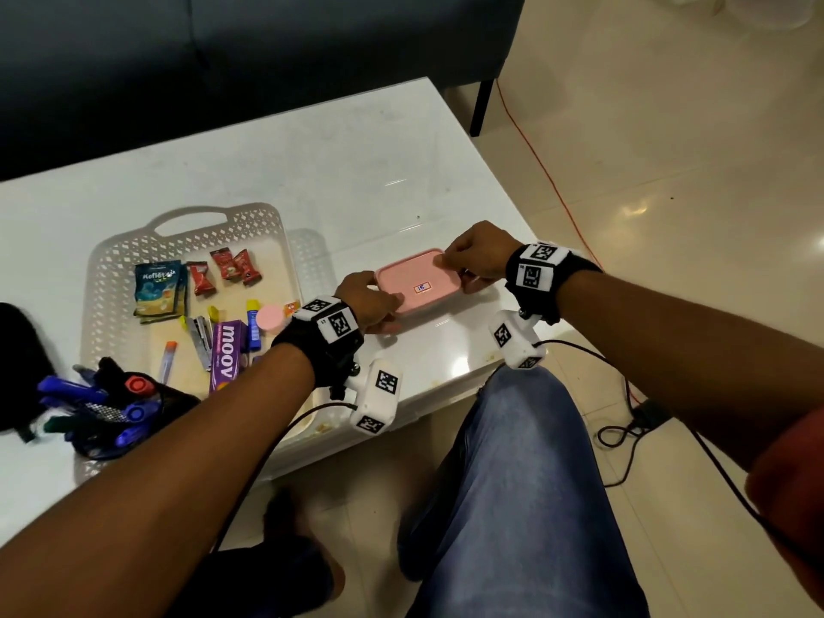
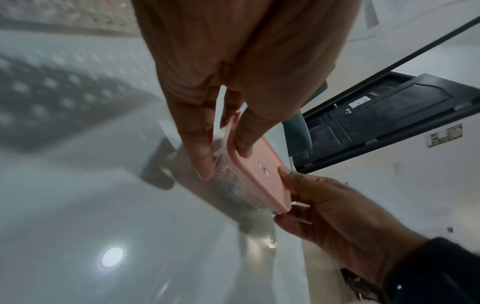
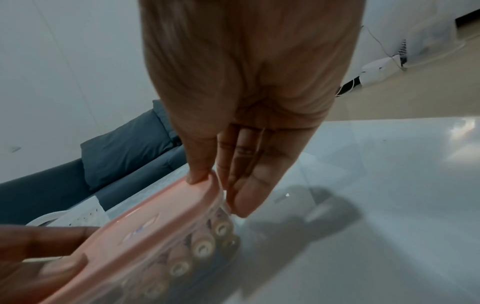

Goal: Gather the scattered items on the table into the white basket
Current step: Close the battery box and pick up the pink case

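Observation:
A clear box with a pink lid (image 1: 417,281) is held between both hands just right of the white basket (image 1: 113,260). My left hand (image 1: 372,301) pinches its near-left end, thumb on the lid and fingers under the side (image 2: 205,158). My right hand (image 1: 472,260) pinches the far-right end (image 3: 207,185). The box (image 3: 166,236) holds several cylinders with round tan ends; it hangs slightly above the glossy table (image 1: 348,171), with its shadow below. The basket holds snack packets (image 1: 158,287), a purple "moov" box (image 1: 227,350) and other small items.
A black pouch of blue and red markers (image 1: 107,403) lies at the basket's near-left corner. A dark sofa (image 1: 223,60) stands behind the table. My jeans-clad knee (image 1: 526,439) is at the table's front edge. An orange cable (image 1: 548,180) runs on the floor at right.

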`<state>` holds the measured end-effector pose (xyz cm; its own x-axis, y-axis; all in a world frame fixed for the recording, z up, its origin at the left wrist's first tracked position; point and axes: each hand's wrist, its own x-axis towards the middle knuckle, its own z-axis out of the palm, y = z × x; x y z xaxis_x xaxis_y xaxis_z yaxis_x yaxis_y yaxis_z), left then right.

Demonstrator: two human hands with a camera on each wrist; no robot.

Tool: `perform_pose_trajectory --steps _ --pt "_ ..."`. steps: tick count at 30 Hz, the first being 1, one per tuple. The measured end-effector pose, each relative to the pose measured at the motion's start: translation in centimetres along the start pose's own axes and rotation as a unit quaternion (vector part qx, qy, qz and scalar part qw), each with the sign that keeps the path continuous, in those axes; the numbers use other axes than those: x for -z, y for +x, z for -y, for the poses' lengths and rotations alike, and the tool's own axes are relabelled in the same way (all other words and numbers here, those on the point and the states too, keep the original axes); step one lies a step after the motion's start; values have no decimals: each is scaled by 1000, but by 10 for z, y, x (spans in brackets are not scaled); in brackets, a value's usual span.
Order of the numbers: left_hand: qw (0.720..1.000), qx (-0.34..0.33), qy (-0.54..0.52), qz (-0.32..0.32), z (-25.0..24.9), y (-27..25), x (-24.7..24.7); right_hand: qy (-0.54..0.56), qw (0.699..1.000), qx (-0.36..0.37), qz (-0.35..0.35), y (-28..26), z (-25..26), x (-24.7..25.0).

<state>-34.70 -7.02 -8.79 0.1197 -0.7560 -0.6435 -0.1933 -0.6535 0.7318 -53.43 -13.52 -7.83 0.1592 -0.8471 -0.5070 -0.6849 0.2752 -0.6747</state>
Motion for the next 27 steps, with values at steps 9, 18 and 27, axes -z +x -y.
perform_pose_trajectory --steps 9,18,27 --pt "993 -104 45 -28 -25 -38 60 123 990 61 20 -46 44 -19" --pt "982 -163 -47 -88 -39 -113 233 114 972 203 33 -60 203 -81" --pt "986 -42 62 -151 51 -95 352 -2 988 135 75 -17 246 -173"
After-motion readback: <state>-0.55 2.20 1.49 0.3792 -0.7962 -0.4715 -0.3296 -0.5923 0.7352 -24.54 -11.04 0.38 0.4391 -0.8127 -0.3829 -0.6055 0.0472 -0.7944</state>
